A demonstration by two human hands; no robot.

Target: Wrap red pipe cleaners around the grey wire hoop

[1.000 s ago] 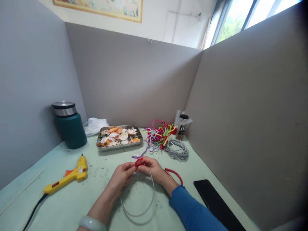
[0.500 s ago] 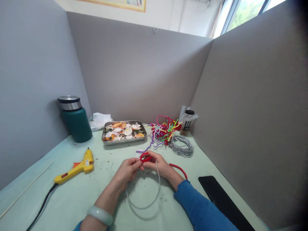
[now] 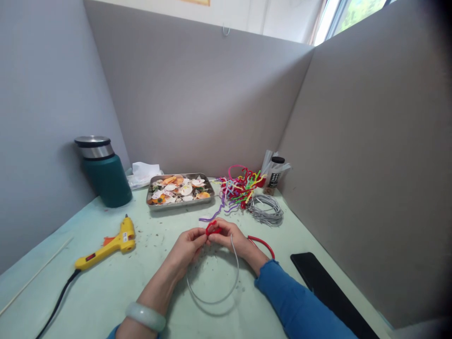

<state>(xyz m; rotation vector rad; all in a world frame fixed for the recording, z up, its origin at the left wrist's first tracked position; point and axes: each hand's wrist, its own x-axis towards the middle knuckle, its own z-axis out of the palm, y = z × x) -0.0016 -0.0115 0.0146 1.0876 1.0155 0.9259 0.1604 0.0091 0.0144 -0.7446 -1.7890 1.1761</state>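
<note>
My left hand [image 3: 190,242] and my right hand [image 3: 231,235] meet over the middle of the table, fingertips pinched close together. Between them is a small loop of red pipe cleaner [image 3: 209,228], its lower part hidden by the fingers. A grey wire [image 3: 213,302] runs from the hands and hangs in a round loop beneath them. My left fingertips pinch at the join of wire and red pipe cleaner; my right fingers hold the red loop from the other side. How the two are joined is hidden. By my right wrist curves a red handle-like piece [image 3: 264,243], partly covered.
Behind the hands stand a metal tray [image 3: 183,204] of shells, a heap of coloured pipe cleaners [image 3: 242,186], a wire coil [image 3: 266,216] and a jar [image 3: 273,178]. At left are a yellow glue gun [image 3: 106,250], a green flask [image 3: 108,181] and a thin stick [image 3: 35,277]. A black flat object [image 3: 318,278] lies right.
The head view has tilted down slightly. My hands stay pinched around the red pipe cleaner, while the hanging wire loop has swung a little to the right.
</note>
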